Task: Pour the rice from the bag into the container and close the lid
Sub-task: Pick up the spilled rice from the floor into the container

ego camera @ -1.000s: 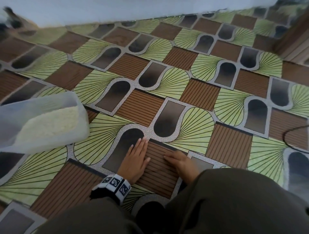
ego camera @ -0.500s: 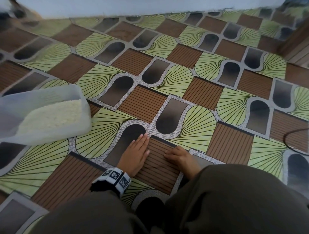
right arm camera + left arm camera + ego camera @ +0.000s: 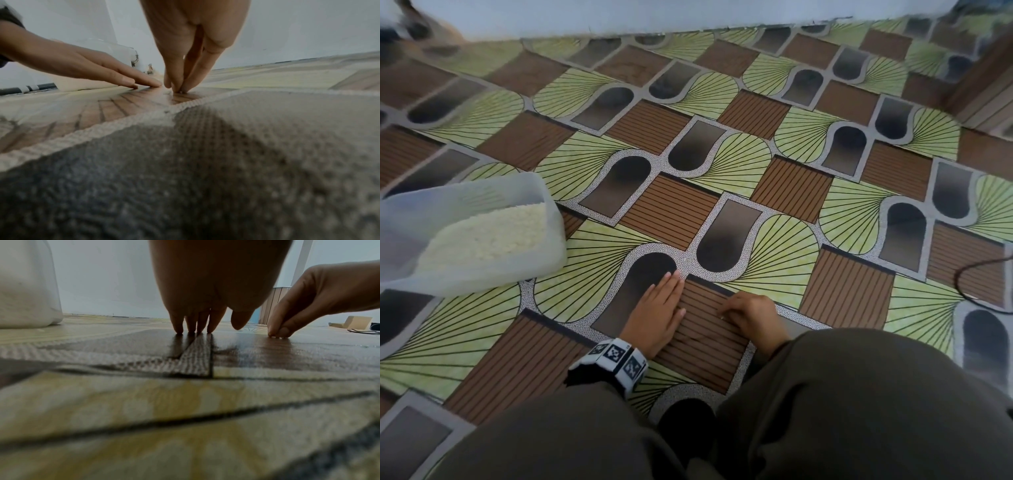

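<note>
— Translucent plastic: the container, lid off, standing on the patterned floor well to the left of the left hand's fingers, not touching either hand.

— Inside it?

— White rice, heaped against the wall nearest the hands, below the rim. From the left wrist view, only a pale wall of the same container at the far left.

— And the left hand?

— Flat on the floor, palm down, fingers straight and held together, tips pressed on the seam between a dark rounded patch and a brown striped square. Holding nothing. Thumb tucked along the side, just off the floor in the left wrist view.

— The right hand?

— Just right of the left, apart from it, on the same brown striped square. Fingers curled and bunched together, thumb against the fingertips, tips touching the floor. Pinching something tiny there, or nothing: cannot tell.

— Around the fingers?

— Marker-printed wristband behind the left hand. Dark olive trouser legs nearer than both hands. Thin dark cable far out to the right. Pale wall beyond the fingers, along the far edge of the floor.
</note>
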The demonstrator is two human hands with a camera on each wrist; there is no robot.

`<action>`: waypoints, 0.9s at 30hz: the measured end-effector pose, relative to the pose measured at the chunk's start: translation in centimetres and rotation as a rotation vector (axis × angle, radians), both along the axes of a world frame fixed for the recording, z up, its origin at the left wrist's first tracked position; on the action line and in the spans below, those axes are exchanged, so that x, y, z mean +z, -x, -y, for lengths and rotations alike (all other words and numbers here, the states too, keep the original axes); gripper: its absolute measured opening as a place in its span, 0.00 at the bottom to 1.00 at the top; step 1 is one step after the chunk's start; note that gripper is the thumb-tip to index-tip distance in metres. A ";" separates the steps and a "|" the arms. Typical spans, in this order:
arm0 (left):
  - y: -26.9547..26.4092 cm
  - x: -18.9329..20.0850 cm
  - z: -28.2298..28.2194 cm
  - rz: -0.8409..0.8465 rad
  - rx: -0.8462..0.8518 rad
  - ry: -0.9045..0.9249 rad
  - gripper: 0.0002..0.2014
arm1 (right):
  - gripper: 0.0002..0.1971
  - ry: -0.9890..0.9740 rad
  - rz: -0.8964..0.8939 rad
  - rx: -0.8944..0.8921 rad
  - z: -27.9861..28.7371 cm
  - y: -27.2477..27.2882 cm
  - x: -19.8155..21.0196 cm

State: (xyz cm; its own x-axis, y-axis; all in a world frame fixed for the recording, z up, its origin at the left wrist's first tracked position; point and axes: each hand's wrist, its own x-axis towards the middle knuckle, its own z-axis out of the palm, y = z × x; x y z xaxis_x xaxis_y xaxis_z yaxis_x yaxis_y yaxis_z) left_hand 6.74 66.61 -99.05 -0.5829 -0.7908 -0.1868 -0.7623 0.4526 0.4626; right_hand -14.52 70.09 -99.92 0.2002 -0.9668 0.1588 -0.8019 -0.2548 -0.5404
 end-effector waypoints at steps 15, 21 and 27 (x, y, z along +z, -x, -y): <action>3.0 -0.6 0.3 -0.321 -0.037 0.049 0.19 | 0.08 -0.608 1.202 -0.731 -0.8 0.9 3.5; 5.6 0.0 0.3 -0.244 -0.006 -0.053 0.17 | 0.07 -0.692 1.453 -0.853 -1.3 2.2 4.5; 6.5 0.8 1.8 -0.330 -0.125 -0.211 0.14 | 0.06 -0.686 1.482 -0.887 -1.7 2.4 4.1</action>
